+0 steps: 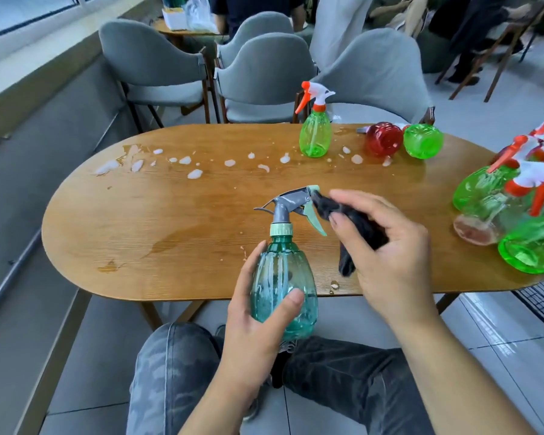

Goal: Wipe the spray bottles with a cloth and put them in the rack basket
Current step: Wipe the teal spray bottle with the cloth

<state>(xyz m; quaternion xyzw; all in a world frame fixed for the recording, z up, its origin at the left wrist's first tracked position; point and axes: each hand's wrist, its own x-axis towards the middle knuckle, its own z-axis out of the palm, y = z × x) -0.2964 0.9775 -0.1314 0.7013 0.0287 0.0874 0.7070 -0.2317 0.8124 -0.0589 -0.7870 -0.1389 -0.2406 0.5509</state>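
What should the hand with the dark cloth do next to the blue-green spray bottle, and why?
Probably rub the dark cloth along the grey spray head, then down the body. The right hand holds the cloth right at the nozzle, while the left hand grips the teal spray bottle upright, and its body looks streaked, so wiping seems unfinished.

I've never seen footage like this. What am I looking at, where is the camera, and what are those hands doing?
No machine here: a person wears a camera on the head, looking down at their own hands. The left hand grips a teal see-through plastic spray bottle. The right hand holds a dark cloth against its grey trigger head. On the oval wooden table stand or lie green and red spray bottles, one upright green one among scattered water drops. Grey chairs stand behind.
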